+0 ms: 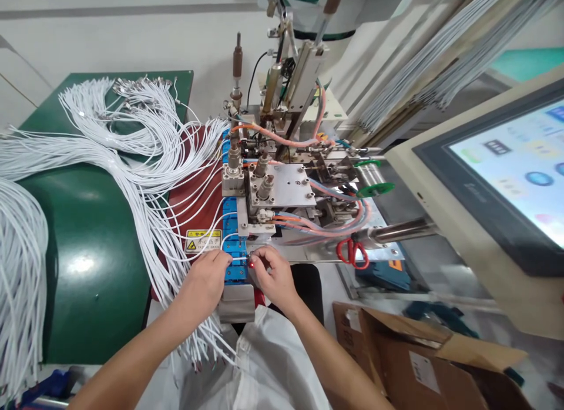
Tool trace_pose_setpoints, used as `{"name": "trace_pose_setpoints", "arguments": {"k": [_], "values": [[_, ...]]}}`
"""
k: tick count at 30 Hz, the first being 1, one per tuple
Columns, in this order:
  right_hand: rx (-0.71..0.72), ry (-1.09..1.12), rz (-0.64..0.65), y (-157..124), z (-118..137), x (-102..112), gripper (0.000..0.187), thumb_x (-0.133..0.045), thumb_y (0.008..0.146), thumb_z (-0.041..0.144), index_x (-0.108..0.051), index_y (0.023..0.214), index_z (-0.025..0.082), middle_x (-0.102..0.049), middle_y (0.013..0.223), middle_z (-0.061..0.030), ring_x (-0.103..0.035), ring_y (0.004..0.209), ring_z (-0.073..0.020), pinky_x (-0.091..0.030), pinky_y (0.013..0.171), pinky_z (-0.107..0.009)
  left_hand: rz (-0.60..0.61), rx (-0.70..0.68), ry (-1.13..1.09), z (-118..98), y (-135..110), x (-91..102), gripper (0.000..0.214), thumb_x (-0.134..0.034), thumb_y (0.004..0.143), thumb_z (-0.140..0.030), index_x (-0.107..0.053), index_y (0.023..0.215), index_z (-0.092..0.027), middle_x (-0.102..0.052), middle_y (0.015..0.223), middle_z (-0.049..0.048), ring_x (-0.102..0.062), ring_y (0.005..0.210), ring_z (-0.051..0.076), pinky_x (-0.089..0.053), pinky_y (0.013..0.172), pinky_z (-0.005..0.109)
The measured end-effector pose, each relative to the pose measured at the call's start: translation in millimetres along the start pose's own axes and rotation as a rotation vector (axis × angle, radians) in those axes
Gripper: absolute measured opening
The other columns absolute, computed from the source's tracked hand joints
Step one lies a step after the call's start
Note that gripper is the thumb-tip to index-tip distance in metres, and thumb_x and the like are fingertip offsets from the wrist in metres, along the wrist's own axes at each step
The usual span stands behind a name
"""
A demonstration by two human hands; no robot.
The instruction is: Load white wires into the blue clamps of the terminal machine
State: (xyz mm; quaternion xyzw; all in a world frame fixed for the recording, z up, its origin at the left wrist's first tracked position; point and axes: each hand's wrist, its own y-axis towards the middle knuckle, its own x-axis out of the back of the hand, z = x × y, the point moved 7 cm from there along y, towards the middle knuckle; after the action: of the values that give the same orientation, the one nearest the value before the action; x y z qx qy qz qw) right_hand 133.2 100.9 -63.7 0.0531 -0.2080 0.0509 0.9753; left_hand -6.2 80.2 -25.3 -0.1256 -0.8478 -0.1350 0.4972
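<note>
Hands: we see the left hand (206, 279) and right hand (269, 273) meet at the blue fixture (232, 245), each pinching one white wire (240, 261) between fingertips.
Wire: stretched across the fixture's near end, seemingly to lie straight there.
Bundles: loose wires (132, 163) fan over the green table (88, 263), near the left hand.
Box: cardboard box (418, 363), flaps open, contents hidden.
Scissors: red scissors (350, 252) lie right of the fixture, near the right hand.

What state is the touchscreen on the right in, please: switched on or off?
On: the touchscreen glows brightly and shows coloured icons across its display.
</note>
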Motion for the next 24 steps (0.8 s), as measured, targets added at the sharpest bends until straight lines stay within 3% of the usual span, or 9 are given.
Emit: {"name": "trace_pose_setpoints", "arguments": {"k": [10, 19, 24], "values": [[0.043, -0.048, -0.039, -3.1, 7.0, -0.2, 0.014, -0.043, 0.081, 0.019, -0.049, 0.068, 0.019, -0.051, 0.067, -0.0008, -0.049, 0.063, -0.0142, -0.038, 0.06, -0.026, 0.017, 0.012, 0.014, -0.2, -1.0, -1.4, 0.022, -0.038, 0.083, -0.003, -0.054, 0.087, -0.017, -0.059, 0.083, 0.0043, -0.055, 0.079, 0.018, -0.046, 0.073, 0.032], [-0.118, -0.041, 0.031, -0.3, -10.0, -1.6, 0.017, -0.043, 0.081, 0.023, -0.051, 0.067, 0.02, -0.054, 0.066, 0.0001, -0.051, 0.062, -0.0144, -0.039, 0.059, -0.025, 0.058, -0.01, 0.058, -5.1, -1.3, -0.9, 0.023, -0.039, 0.081, -0.002, -0.054, 0.088, -0.017, -0.058, 0.085, 0.0058, -0.055, 0.083, 0.02, -0.047, 0.076, 0.035], [-0.011, -0.045, -0.004, -0.7, 2.2, 5.3, 0.021, -0.04, 0.086, 0.027, -0.053, 0.071, 0.02, -0.053, 0.068, -0.0005, -0.051, 0.065, -0.0139, -0.04, 0.061, -0.026, 0.046, -0.034, 0.044, -6.1, -1.7, -0.6, 0.023, -0.038, 0.081, -0.003, -0.053, 0.09, -0.017, -0.058, 0.086, 0.0057, -0.055, 0.084, 0.02, -0.047, 0.076, 0.036]]}}
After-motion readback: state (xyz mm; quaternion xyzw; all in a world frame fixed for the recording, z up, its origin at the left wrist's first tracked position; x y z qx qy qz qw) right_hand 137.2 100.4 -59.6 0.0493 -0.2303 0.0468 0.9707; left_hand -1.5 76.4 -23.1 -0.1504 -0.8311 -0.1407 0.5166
